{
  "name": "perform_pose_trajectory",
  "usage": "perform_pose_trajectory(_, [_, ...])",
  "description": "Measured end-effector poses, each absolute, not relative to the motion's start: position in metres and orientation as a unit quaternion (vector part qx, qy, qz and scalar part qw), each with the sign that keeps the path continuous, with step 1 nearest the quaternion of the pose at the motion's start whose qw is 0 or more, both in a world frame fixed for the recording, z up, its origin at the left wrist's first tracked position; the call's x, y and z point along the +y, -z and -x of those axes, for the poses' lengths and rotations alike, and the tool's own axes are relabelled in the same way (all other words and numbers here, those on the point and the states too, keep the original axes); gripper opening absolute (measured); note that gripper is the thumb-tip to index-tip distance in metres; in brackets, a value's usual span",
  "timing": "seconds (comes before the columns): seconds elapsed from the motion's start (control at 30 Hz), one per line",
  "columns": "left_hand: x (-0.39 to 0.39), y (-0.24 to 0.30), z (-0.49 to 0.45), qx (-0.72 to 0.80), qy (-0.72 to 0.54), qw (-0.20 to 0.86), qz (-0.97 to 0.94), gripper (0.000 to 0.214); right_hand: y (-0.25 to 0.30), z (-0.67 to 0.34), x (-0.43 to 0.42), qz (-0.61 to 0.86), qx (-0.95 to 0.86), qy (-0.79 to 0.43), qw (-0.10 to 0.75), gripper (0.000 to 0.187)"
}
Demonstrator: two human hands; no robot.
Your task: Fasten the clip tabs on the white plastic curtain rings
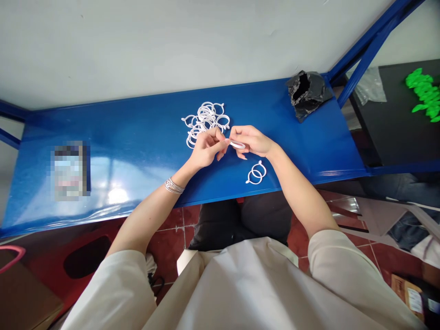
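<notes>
As both hands (208, 147) (250, 141) pinch a ring (237, 145), a black bag (307, 94) gapes.

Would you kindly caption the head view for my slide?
Left hand and right hand hold a white plastic ring beside more rings.

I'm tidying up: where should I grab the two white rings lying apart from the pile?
Pinch the near rim of the two rings from above, coming from the front edge of the bench: they lie flat and overlapped, clear of the pile, below the right hand.
</notes>
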State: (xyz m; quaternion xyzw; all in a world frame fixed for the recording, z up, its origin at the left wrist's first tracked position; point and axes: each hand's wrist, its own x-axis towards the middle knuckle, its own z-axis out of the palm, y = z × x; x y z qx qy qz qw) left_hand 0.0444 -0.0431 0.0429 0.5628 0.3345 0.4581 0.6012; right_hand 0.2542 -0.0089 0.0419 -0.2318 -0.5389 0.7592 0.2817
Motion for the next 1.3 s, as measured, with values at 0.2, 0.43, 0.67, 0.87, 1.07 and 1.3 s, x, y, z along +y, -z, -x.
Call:
perform_pose_trajectory(0.2, [-0.044,-0.043,-0.047,0.326,-0.452,0.632,-0.538,0.059,-0.037,-0.251,-0.012,0.266,-0.596,-0.691,0.311,0.058])
perform_pose_trajectory(0.43, [-0.039,-0.036,-0.043,0.345,-0.429,0.636,-0.542,0.059,-0.041,-0.249,-0.015,0.303,-0.630,-0.647,0.305,0.049])
perform_pose_trajectory(0.67, [-0.028,-0.026,-0.023,0.458,-0.502,0.336,-0.652,0.043,-0.032,-0.252,-0.006,0.406,-0.646,-0.528,0.372,0.071])
perform_pose_trajectory(0.87, [-0.012,-0.017,-0.006,0.533,-0.450,0.134,-0.704,0.024,-0.038,-0.270,0.003,0.478,-0.693,-0.411,0.349,0.042])
perform_pose_trajectory(1.07, [-0.001,0.001,-0.003,0.570,-0.440,0.050,-0.693,0.020,-0.061,-0.301,0.005,0.442,-0.736,-0.487,0.164,0.051])
perform_pose_trajectory(1.3, [0.002,0.012,-0.001,0.567,-0.431,0.030,-0.702,0.028,-0.079,-0.312,0.006,0.413,-0.780,-0.458,-0.105,0.042])
